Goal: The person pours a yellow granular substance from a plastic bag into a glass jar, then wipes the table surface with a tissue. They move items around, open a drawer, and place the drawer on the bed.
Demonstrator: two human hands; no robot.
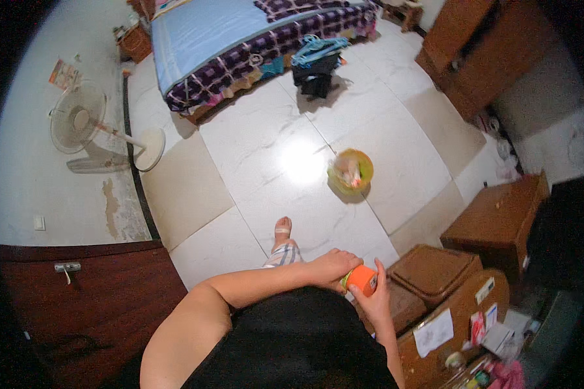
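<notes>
An orange cylindrical container (362, 280) with a yellow-green band at one end is held between both hands, in front of the black top at the lower right of centre. My left hand (335, 267) reaches across from the left and covers the banded end, its fingers curled around it. Around the other end, which bears a small printed patch, are the thumb and fingers of my right hand (375, 296). What is inside the container cannot be seen. A bare foot with a sandal strap shows on the tiled floor just beyond the arms.
A yellow-green waste bin (351, 172) stands on the floor ahead. Blue hangers with dark cloth (316, 68) are beside the bed (209, 44). A standing fan (146, 150) is by the left wall. Brown cabinets (496, 209) and a cluttered wooden table (460, 311) line the right.
</notes>
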